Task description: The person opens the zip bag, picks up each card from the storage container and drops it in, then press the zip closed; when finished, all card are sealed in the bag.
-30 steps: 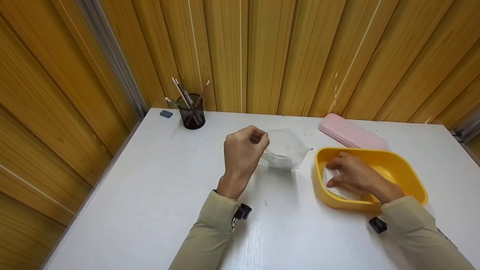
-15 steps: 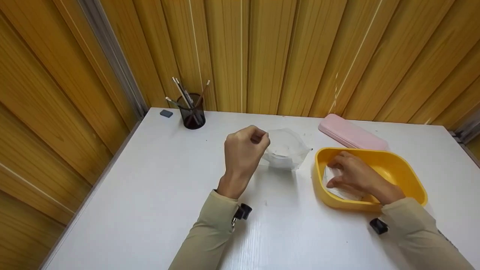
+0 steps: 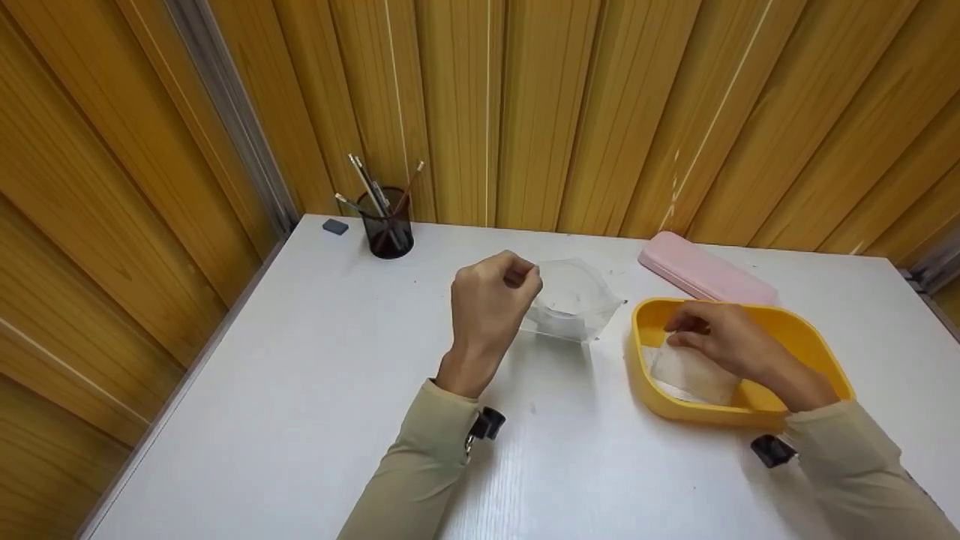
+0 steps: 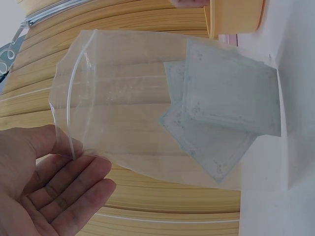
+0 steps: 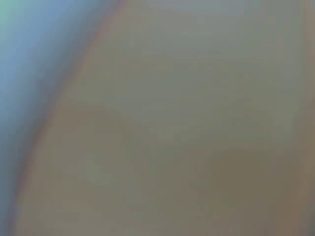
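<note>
My left hand [image 3: 487, 322] pinches the rim of a clear zip bag [image 3: 574, 289] with thumb and forefinger. In the left wrist view the bag [image 4: 128, 88] stands upright on the table, its zip strip at the mouth. Several thin square whitish sheets [image 4: 231, 88] lie overlapped at its bottom. Over the yellow tub [image 3: 817, 360] my right hand [image 3: 724, 337] pinches the top edge of a similar square whitish sheet [image 3: 690, 375], which is tilted up. More white material [image 3: 649, 356] shows beneath it in the tub. The right wrist view is too blurred to read.
A pink case [image 3: 705, 270] lies behind the tub. At the back left of the white table [image 3: 300, 405] stand a dark mesh cup [image 3: 390, 232] with several pencils and a small dark eraser-like block [image 3: 335, 226]. Wood-patterned walls [image 3: 525, 112] close off the back and left.
My right hand has risen slightly and moved right, lifting the edge of a square sheet off what lies below. My left hand and the bag have stayed nearly still.
</note>
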`<move>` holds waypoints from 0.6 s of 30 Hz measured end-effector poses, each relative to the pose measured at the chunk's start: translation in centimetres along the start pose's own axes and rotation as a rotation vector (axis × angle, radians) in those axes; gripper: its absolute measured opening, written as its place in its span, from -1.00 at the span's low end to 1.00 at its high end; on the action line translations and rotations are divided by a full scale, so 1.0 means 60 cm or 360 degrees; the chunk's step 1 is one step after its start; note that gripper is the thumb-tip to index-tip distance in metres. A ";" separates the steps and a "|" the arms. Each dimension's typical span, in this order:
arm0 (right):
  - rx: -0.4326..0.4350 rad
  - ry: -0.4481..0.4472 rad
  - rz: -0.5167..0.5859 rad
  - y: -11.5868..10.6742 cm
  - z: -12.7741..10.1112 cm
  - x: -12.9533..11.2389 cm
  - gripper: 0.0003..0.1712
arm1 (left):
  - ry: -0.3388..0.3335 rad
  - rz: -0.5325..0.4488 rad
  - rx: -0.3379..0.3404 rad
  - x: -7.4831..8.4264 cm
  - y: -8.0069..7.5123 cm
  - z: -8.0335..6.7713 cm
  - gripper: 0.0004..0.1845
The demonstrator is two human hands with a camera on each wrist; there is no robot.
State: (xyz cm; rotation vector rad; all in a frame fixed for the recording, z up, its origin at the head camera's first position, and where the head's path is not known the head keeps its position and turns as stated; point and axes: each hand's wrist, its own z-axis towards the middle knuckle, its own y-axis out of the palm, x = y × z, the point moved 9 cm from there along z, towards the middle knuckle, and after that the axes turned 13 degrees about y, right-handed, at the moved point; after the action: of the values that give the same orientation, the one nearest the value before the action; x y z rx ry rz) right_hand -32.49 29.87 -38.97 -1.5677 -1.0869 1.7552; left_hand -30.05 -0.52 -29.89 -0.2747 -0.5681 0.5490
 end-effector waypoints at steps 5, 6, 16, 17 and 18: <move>0.0131 -0.0140 -0.0025 -0.048 -0.018 -0.034 -0.84 | 0.0001 -0.0005 0.0004 0.002 -0.001 0.002 -0.91; 0.0158 -0.0155 -0.0025 -0.057 -0.021 -0.040 -0.84 | 0.0002 -0.0006 0.0006 0.002 -0.002 0.002 -0.91; 0.0565 -0.0187 0.0055 -0.138 -0.064 -0.102 -0.82 | -0.0014 -0.0006 -0.0002 0.001 -0.003 0.002 -0.91; 0.0609 -0.0199 0.0073 -0.143 -0.069 -0.108 -0.81 | -0.0015 -0.0008 -0.0002 0.002 -0.003 0.002 -0.91; 0.0651 -0.0210 0.0088 -0.148 -0.074 -0.115 -0.81 | -0.0015 -0.0011 -0.0002 0.002 -0.002 0.002 -0.91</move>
State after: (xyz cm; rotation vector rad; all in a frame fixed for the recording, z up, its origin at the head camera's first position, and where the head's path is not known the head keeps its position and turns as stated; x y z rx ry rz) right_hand -27.97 29.80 -27.76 -1.2550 -0.6868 1.9898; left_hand -29.99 -0.57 -29.69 -0.2713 -0.5786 0.5438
